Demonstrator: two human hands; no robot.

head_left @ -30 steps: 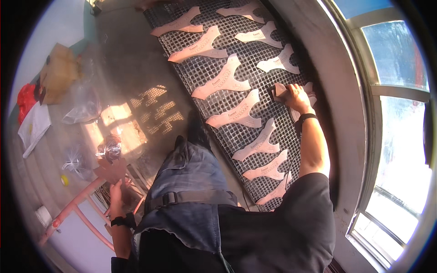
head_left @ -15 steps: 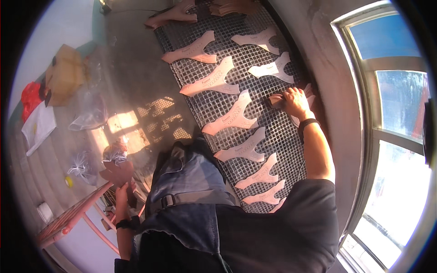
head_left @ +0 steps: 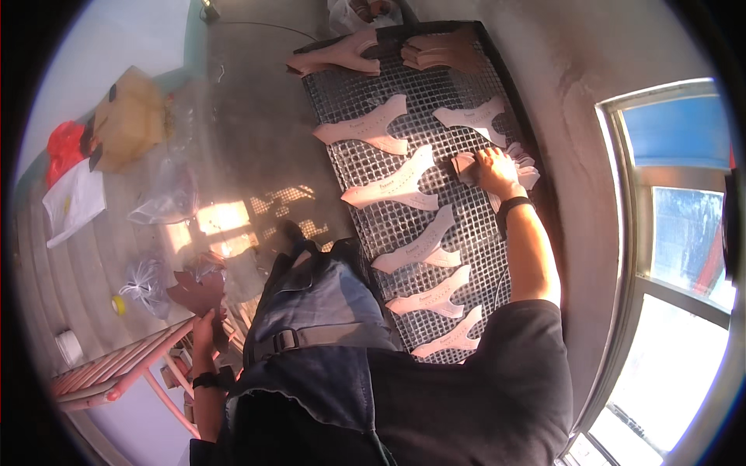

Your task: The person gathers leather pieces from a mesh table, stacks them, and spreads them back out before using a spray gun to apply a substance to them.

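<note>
**Already most of the rack laid out, one stack still in hand**

Over on the left, bags and paper lay strewn on the floor: a red bag [head_left: 62, 144], a brown paper bag [head_left: 128, 116] and some clear plastic wrappers [head_left: 159, 202]. Lower down, the person's left hand [head_left: 203, 326] was closed around a dark brown cut piece [head_left: 198, 289], held low beside a pink-framed stand [head_left: 116, 373] and well apart from the rack.

Further right, the black wire-mesh rack [head_left: 435, 101] carried pale pink leather cut-outs [head_left: 392, 186] spread singly in a line down its length, one after another, each lying flat and apart from its neighbours. As far as I could judge, the near half of the mesh was filled, and the far end held a couple of small piles [head_left: 439, 50] rather than single pieces.

At the right edge of the rack, the right hand [head_left: 493, 167] rested with fingers curled on a short stack of the same pale pieces [head_left: 522, 163], gripping or pressing it; I could not tell which. That stack, and some bare mesh around it, suggested the laying-out was well on but not finished.
</note>
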